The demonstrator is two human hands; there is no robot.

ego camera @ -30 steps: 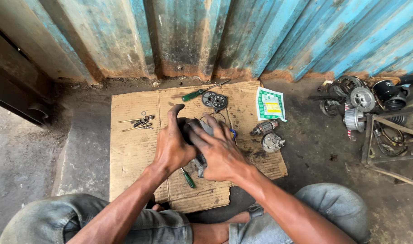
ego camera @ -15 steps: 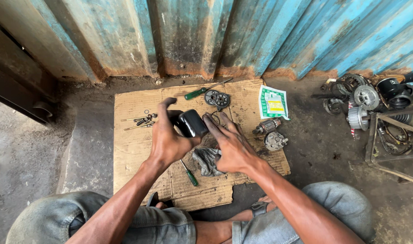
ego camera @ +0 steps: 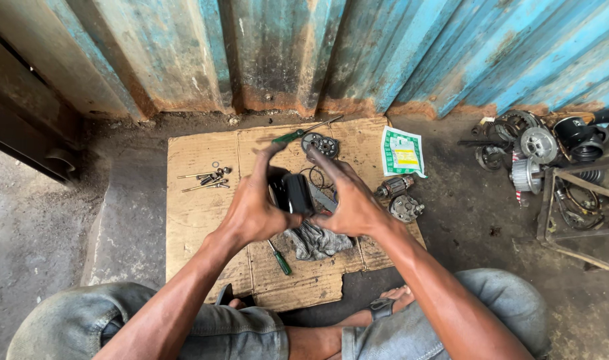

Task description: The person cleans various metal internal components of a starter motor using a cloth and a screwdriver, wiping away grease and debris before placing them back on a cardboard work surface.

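Lifting clear of the rag (ego camera: 316,239), the black housing (ego camera: 293,193) now sits between left hand (ego camera: 251,210) and right hand (ego camera: 348,207), fingers curled round it, ready for inspection.

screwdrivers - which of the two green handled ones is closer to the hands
The green-handled screwdriver lying beside the grey rag, just below the left hand; the other screwdriver lies at the cardboard's far edge.
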